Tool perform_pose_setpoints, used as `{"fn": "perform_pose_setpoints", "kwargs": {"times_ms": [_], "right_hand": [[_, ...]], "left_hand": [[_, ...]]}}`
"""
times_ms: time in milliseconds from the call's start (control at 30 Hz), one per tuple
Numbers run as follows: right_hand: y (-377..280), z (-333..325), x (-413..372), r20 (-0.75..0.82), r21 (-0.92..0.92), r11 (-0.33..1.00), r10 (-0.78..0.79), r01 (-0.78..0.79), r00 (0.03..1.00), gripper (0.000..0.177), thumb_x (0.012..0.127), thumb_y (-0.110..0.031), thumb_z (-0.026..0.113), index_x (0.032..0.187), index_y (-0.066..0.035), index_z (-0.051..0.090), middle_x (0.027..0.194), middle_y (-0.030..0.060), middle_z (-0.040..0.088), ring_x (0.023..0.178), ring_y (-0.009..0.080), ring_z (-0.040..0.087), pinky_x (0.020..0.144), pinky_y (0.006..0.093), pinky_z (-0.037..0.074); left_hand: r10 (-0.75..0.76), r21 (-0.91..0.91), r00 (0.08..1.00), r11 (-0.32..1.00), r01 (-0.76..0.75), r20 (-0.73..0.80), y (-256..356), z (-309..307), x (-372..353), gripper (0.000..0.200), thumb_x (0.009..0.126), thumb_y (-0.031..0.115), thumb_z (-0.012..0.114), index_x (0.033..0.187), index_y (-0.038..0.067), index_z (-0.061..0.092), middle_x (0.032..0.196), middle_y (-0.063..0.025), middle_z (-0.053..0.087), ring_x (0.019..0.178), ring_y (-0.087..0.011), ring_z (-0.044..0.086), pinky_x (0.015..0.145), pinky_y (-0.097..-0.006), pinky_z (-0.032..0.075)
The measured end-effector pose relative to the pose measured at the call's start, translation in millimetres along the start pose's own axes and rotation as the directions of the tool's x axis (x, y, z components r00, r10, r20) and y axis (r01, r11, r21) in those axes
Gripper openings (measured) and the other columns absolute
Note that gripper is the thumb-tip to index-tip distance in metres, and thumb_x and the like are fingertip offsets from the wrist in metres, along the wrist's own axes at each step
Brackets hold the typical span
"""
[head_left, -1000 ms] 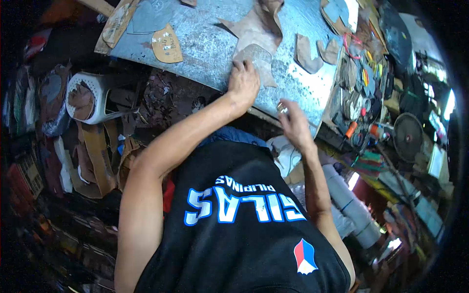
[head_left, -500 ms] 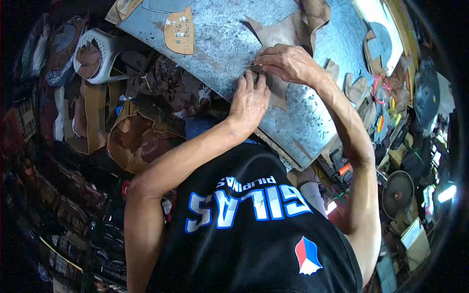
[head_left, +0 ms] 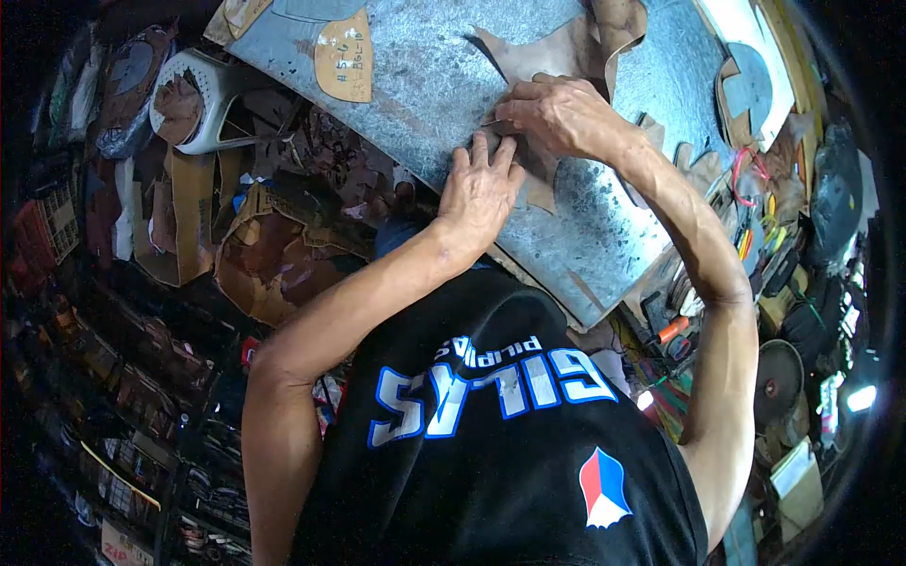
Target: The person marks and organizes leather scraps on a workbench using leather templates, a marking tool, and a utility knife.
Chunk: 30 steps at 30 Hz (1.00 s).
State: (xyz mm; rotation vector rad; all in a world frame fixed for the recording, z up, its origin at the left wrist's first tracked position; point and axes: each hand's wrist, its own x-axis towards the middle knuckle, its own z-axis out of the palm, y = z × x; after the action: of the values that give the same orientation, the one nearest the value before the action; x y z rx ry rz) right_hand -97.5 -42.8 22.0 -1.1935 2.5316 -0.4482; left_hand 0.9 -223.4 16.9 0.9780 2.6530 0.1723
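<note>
A sheet of brown leather (head_left: 538, 58) with an irregular edge lies on the metal-topped table (head_left: 415, 80), its far end curled up. My right hand (head_left: 562, 115) is closed over the leather's near part, fingers bent down and thumb hidden. What it grips is hidden under the fingers; only a thin dark tip shows beside them. Just left of it, my left hand (head_left: 479, 184) rests palm down at the table's near edge, fingers stretched and apart, fingertips near the leather. A narrow brown flap (head_left: 541, 193) of leather shows between the hands.
A tan pattern piece (head_left: 344, 61) with handwriting lies on the table's left. Leather scraps (head_left: 698, 170) and an orange-handled tool (head_left: 674, 329) are at the right. Left of the table stand a white plastic stool (head_left: 222, 85) and a cardboard box (head_left: 226, 274) holding scraps.
My right hand has turned slightly, its fingers now covering more of the leather. My left fingers have spread a little and drawn slightly back from it.
</note>
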Motion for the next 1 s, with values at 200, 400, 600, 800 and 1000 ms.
{"fn": "perform_pose_setpoints", "kwargs": {"times_ms": [200,400,600,800,1000], "right_hand": [[9.7,-0.5,-7.6,-0.039,0.004,0.999,0.052,-0.052,0.998,0.022,0.088,-0.018,0.061,0.109,-0.014,0.069,0.098,0.0063,0.067,0.095,0.0282,0.064,0.08,0.0392,0.052],[25.0,-2.8,-18.2,-0.031,0.06,0.996,0.071,-0.069,0.997,0.022,0.088,-0.015,0.062,0.109,-0.01,0.068,0.097,0.0092,0.063,0.089,0.0309,0.063,0.074,0.0422,0.052],[22.9,-8.4,-25.9,-0.048,0.022,0.992,0.128,-0.127,0.991,0.021,0.089,-0.016,0.062,0.108,-0.011,0.068,0.101,0.0087,0.064,0.09,0.0304,0.064,0.075,0.0408,0.053],[27.9,-2.1,-34.7,-0.067,0.009,0.985,0.172,-0.172,0.983,0.021,0.09,-0.017,0.061,0.107,-0.01,0.07,0.115,0.006,0.066,0.101,0.0277,0.064,0.083,0.0378,0.054],[31.6,2.9,-41.1,-0.076,0.015,0.981,0.191,-0.191,0.979,0.021,0.091,-0.018,0.06,0.107,-0.01,0.069,0.118,0.0039,0.066,0.103,0.0263,0.064,0.085,0.0378,0.053]], "left_hand": [[0.0,-0.032,1.0,0.999,-0.001,-0.01,-0.7,-0.8,-1.1,0.027,0.081,0.012,0.06,0.107,0.007,0.063,0.137,-0.0137,0.049,0.123,-0.0389,0.049,0.085,-0.0475,0.046],[0.003,-0.013,1.0,1.0,-0.002,0.007,-0.6,-4.2,-1.0,0.026,0.081,0.012,0.06,0.107,0.008,0.063,0.137,-0.0135,0.049,0.124,-0.039,0.049,0.084,-0.0476,0.046],[-0.004,-0.026,1.0,1.0,0.004,0.011,-0.4,-3.8,-0.2,0.025,0.081,0.012,0.06,0.106,0.008,0.063,0.137,-0.0138,0.05,0.124,-0.0388,0.049,0.085,-0.048,0.046],[0.001,-0.022,1.0,1.0,-0.001,0.021,0.2,-7.6,-0.3,0.025,0.08,0.011,0.062,0.105,0.008,0.063,0.138,-0.0141,0.05,0.124,-0.0388,0.05,0.086,-0.0491,0.046],[0.002,-0.03,1.0,1.0,-0.001,0.027,-0.2,-9.9,1.2,0.026,0.08,0.011,0.062,0.106,0.008,0.062,0.138,-0.0138,0.05,0.123,-0.0382,0.051,0.087,-0.0491,0.046]]}}
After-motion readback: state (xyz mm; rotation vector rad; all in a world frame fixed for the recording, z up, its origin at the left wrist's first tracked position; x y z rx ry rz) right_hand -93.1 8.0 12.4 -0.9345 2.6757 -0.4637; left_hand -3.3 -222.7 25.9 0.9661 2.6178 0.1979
